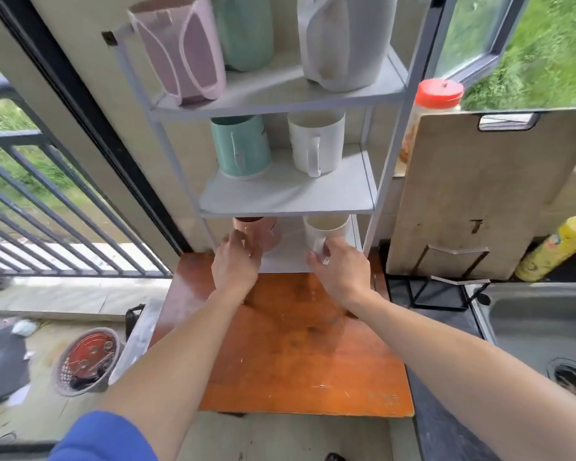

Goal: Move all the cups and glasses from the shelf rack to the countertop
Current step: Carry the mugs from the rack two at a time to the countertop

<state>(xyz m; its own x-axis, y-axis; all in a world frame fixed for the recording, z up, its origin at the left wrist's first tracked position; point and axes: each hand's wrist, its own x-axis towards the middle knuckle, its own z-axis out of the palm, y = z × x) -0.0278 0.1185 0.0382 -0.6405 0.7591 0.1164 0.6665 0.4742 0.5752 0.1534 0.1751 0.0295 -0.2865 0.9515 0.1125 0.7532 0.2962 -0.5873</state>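
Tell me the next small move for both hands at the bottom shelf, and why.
Probably close each grip and draw both mugs out: the left hand is at the pink mug, the right hand at the white mug handle, and the wooden countertop lies just below.

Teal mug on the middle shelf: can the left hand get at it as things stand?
Probably yes, but not at once. The left hand is at the pink cup on the bottom shelf. The teal mug stands above with bare shelf in front, its handle facing outward, nothing blocking.
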